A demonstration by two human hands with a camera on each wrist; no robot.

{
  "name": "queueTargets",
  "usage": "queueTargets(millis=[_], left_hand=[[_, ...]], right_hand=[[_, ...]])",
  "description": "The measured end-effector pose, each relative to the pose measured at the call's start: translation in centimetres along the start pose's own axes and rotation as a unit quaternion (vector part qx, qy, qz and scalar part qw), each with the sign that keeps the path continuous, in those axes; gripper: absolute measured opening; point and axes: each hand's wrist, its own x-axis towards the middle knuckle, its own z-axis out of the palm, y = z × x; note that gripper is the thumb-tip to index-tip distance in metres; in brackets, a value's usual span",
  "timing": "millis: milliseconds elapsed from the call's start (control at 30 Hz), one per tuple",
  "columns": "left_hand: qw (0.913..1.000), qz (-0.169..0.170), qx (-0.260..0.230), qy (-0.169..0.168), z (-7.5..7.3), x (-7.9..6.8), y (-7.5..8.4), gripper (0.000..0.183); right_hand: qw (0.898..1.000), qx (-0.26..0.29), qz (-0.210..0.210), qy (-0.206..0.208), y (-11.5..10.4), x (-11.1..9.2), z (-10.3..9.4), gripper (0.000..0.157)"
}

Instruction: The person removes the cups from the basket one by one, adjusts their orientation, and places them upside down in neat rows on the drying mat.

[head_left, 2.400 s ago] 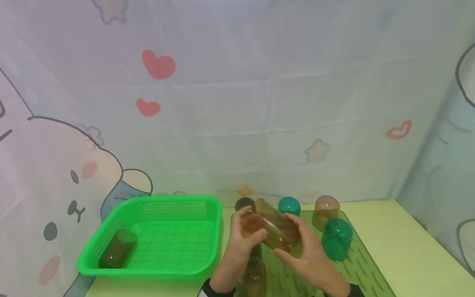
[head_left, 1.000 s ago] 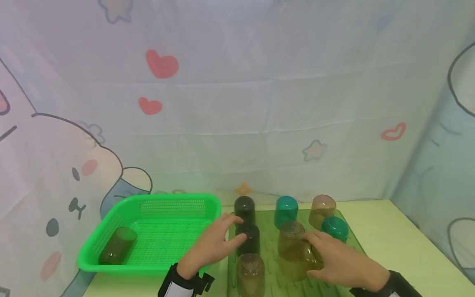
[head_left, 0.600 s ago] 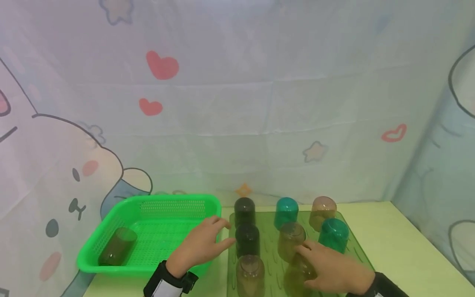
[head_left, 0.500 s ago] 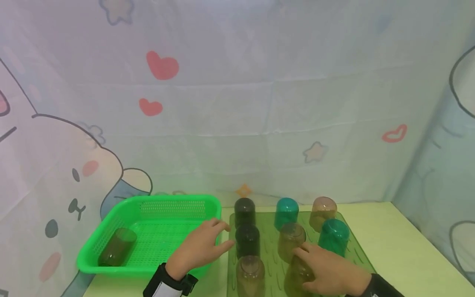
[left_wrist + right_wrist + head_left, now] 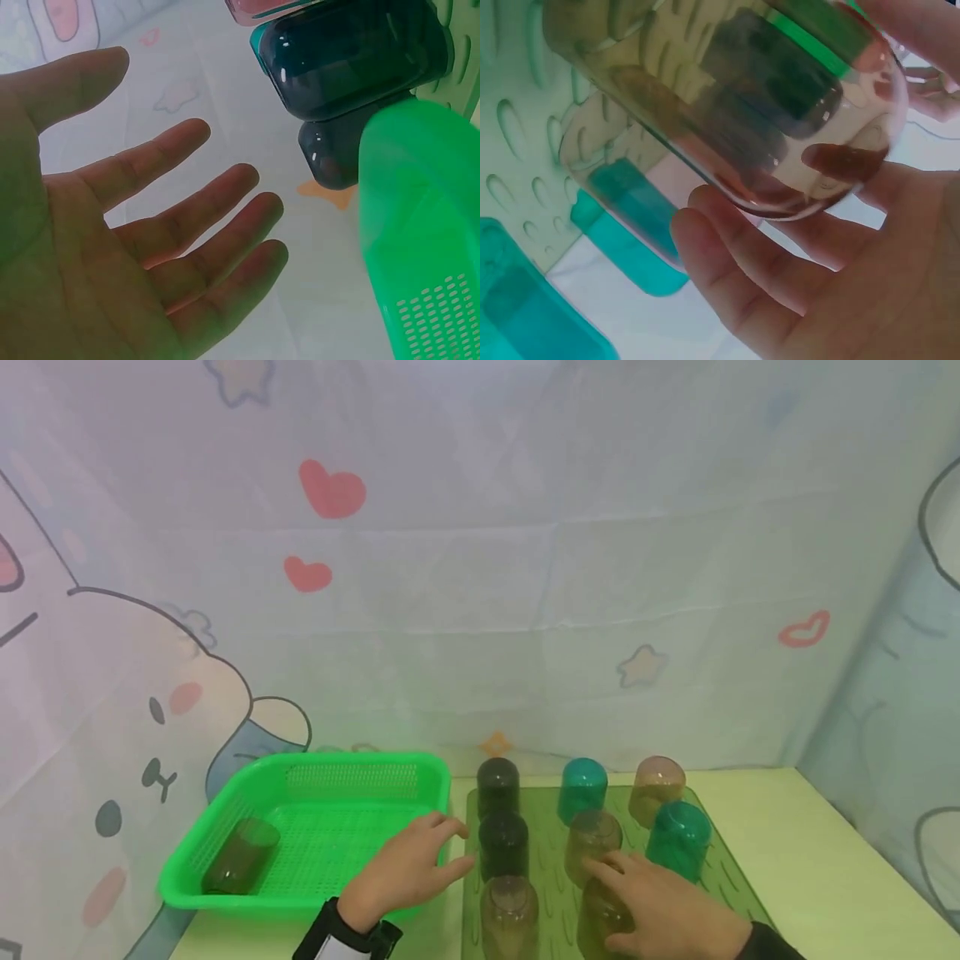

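My right hand (image 5: 663,906) holds a see-through amber-brown cup (image 5: 598,918) at the front of the green mat (image 5: 555,893). The cup stands bottom up. In the right wrist view, fingers and thumb lie on opposite sides of this cup (image 5: 735,127). Just behind it is another brownish cup (image 5: 592,847). My left hand (image 5: 408,868) hovers near the green basket's right rim, fingers spread and holding nothing, as the left wrist view shows. Two dark cups (image 5: 503,847) and a pale brown cup (image 5: 510,918) form the mat's left column.
The green basket (image 5: 303,906) stands left of the mat, with one dark brown cup (image 5: 243,856) lying in it. Teal cup (image 5: 582,791), pinkish cup (image 5: 656,789) and green cup (image 5: 679,842) stand at the mat's back and right. A printed cloth (image 5: 480,568) hangs behind the table.
Both hands held a tilted amber cup above the mat at first. The right hand then lowered a cup onto the mat front, while the left hand moved away left toward the basket.
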Motion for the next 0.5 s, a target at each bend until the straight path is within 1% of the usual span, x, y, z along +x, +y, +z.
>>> queueTargets(millis=[67, 133, 200, 300, 400, 500], left_hand=[[1.0000, 0.002, 0.008, 0.004, -0.1, 0.0, 0.1, 0.036], [0.9998, 0.001, 0.017, 0.007, -0.5, 0.0, 0.1, 0.037], [0.9998, -0.006, 0.019, -0.003, -1.3, -0.1, 0.2, 0.038], [0.9993, -0.021, 0.014, -0.028, -2.8, -0.1, 0.0, 0.039], [0.9977, -0.044, 0.025, -0.044, -4.2, 0.0, -0.9, 0.036], [0.9943, -0.077, 0.050, -0.054, -5.5, 0.1, -3.0, 0.033]], right_hand=[[1.000, -0.003, 0.002, 0.015, 0.0, -0.3, -0.2, 0.075], [0.999, 0.004, 0.017, 0.028, -0.2, -0.8, -0.7, 0.076], [0.999, 0.018, 0.033, 0.038, -0.2, -1.2, -1.3, 0.077], [0.996, 0.046, 0.058, 0.051, -0.1, -2.1, -2.3, 0.075], [0.993, 0.069, 0.079, 0.059, 0.4, -3.0, -3.3, 0.071], [0.988, 0.078, 0.112, 0.066, 1.1, -3.7, -3.8, 0.072]])
